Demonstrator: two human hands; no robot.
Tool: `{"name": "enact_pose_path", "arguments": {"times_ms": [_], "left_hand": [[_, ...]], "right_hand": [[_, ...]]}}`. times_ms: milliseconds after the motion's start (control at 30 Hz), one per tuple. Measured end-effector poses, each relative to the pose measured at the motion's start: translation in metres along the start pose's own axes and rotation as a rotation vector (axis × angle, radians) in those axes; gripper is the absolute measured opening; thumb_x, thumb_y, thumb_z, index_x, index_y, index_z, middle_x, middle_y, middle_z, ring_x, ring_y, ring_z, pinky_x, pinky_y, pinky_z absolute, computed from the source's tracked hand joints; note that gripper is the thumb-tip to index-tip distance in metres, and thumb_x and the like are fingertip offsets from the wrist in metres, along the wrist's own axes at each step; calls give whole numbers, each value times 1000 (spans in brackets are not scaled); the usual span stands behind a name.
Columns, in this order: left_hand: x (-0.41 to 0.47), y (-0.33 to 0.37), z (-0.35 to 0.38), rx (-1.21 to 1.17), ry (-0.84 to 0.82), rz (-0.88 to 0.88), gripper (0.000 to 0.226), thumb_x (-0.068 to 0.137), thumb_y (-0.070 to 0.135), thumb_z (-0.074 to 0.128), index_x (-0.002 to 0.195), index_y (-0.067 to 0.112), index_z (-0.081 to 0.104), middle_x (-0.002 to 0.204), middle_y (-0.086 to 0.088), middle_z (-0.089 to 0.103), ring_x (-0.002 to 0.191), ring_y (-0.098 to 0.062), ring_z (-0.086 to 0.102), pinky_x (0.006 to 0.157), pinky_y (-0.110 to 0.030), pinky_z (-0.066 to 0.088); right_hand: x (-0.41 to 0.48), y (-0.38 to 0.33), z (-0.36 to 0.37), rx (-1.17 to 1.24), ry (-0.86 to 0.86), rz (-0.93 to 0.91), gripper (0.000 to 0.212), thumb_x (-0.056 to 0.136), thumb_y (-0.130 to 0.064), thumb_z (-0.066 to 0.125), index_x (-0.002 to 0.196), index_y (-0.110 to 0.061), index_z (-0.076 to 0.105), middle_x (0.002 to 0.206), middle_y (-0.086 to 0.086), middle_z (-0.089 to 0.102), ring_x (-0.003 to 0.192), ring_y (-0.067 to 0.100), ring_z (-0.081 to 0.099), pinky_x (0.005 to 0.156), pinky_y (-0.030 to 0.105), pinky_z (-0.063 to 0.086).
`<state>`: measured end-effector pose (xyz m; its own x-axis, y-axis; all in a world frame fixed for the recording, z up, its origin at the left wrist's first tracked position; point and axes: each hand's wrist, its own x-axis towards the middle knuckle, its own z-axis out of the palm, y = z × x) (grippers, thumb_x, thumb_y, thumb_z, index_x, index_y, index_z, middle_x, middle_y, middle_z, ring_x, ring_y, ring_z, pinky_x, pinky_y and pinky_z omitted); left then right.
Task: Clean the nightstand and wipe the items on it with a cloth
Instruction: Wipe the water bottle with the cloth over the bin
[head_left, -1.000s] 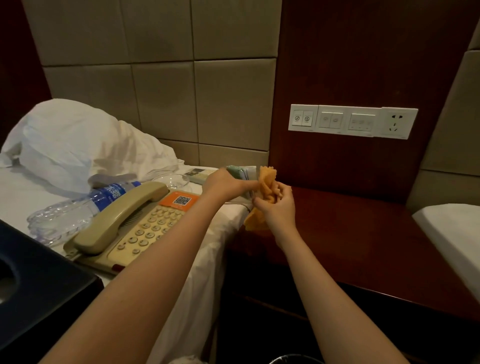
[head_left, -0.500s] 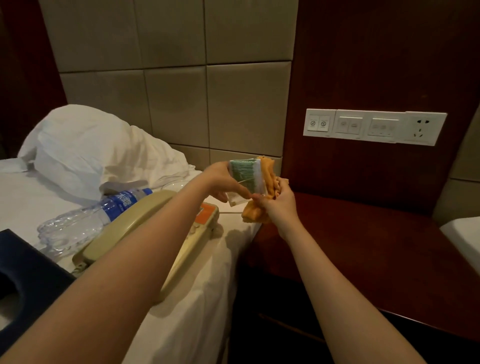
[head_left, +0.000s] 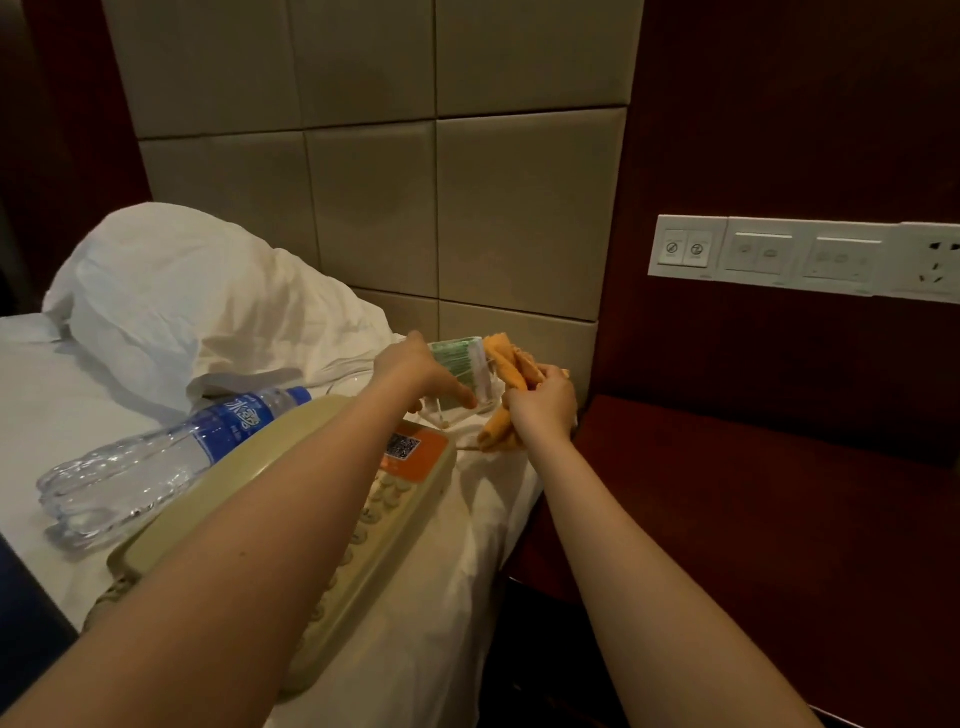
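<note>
The left hand (head_left: 415, 371) is gripping a clear plastic stand of green slips (head_left: 460, 364) above the white bed (head_left: 78, 395), steadying it. The right hand (head_left: 540, 405), clutching the bunched orange cloth (head_left: 506, 364), is apparently wiping its side, beside the dark wooden tabletop (head_left: 753, 493).

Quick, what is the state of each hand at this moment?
Left hand: closed, holding the green card stand.
Right hand: closed, holding the orange cloth.

left hand (head_left: 415, 371) 1 | right hand (head_left: 543, 402) 1 | cloth (head_left: 506, 359) 1 | stand (head_left: 460, 358) 1 | bottle (head_left: 156, 467) 1 | telephone (head_left: 415, 470) 1
</note>
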<state>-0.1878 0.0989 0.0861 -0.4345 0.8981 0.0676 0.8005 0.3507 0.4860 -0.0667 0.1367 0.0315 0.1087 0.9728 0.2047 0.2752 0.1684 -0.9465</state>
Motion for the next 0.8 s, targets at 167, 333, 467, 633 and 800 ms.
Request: {"name": "enact_pose_path", "arguments": {"times_ms": [167, 333, 467, 633, 800], "left_hand": [[12, -12, 10, 32, 8, -45, 85, 64, 43, 82, 129, 10, 38, 110, -7, 63, 98, -23, 63, 83, -33, 55], [17, -11, 19, 40, -53, -82, 80, 66, 39, 82, 126, 7, 41, 113, -10, 62, 102, -25, 61, 77, -32, 54], [17, -4, 25, 217, -10, -14, 69, 69, 46, 78, 120, 8, 50, 107, -6, 60, 103, -21, 59, 71, -27, 45], [15, -5, 13, 371, 70, 20, 70, 75, 66, 60, 121, 15, 53, 117, -3, 59, 108, -20, 56, 73, -29, 39], [18, -9, 9, 356, 117, -33, 42, 92, 46, 52, 115, 12, 57, 113, -5, 60, 101, -21, 57, 71, -29, 38]], "right_hand": [[9, 7, 9, 69, 164, 109, 28, 93, -8, 47, 119, -6, 54, 129, 11, 47, 114, 28, 51, 90, 31, 40], [15, 21, 22, 25, 90, 82, 29, 93, -13, 48, 120, -7, 56, 125, 9, 52, 112, 28, 52, 89, 31, 41], [10, 22, 35, 64, -4, 83, 27, 89, -12, 50, 116, -8, 57, 119, 12, 56, 111, 29, 53, 97, 42, 44], [9, 23, 33, 76, -9, 105, 25, 92, -14, 50, 116, -9, 56, 119, 12, 55, 111, 29, 53, 97, 42, 44], [5, 24, 39, 43, -46, 60, 28, 90, -11, 51, 118, -8, 55, 120, 11, 54, 110, 29, 52, 96, 40, 44]]}}
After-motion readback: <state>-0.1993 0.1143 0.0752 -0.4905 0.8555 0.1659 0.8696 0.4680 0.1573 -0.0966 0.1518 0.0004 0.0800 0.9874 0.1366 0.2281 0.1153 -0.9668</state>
